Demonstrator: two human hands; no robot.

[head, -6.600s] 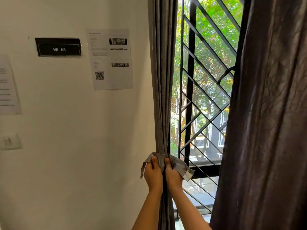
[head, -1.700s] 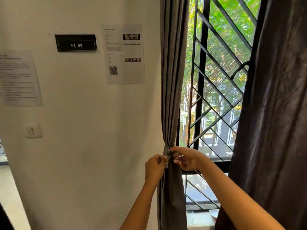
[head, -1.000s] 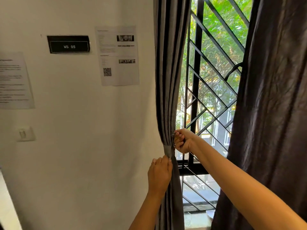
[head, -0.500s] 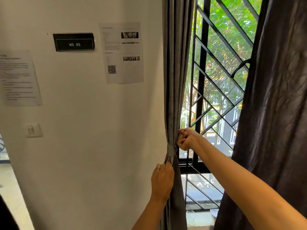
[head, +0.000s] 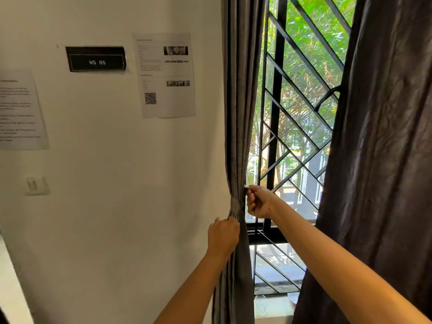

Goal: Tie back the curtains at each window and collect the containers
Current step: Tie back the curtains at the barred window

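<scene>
Wall, left portion: one paper notice (head: pixel 21 111), print too small to read; below it a wall switch (head: pixel 36 185). Further right, a black sign (head: pixel 96 59) lettered WS 05, then a printed sheet (head: pixel 164 76) bearing a QR code.

Grey curtain (head: pixel 238 113): hung at the window's left edge, gathered into one column and cinched by a tie-back band (head: pixel 236 204) of like grey cloth.

Left hand (head: pixel 223 237): fingers curled round the gathered folds just beneath the band, gripping them.

Right hand (head: pixel 258 202): on the window side, just above the band, fingers and thumb drawn together in a pinch at the curtain's edge. Whether the band's end lay in that pinch too, I could not tell.

Step in hand, as judged: snugging the tie and dressing the folds. Best done with the lower hand bracing the column while the upper one draws the edge in firmly, then checking that no pleat slips out beneath.

Window grille (head: pixel 299 113): black bars, greenery beyond.

Dark curtain (head: pixel 385 160): far right, hanging loose, not yet tied.

Containers: none identifiable. A pale rounded shape (head: pixel 293 298), low beside the dark curtain's edge, was too cut off to name; contents not visible.
</scene>
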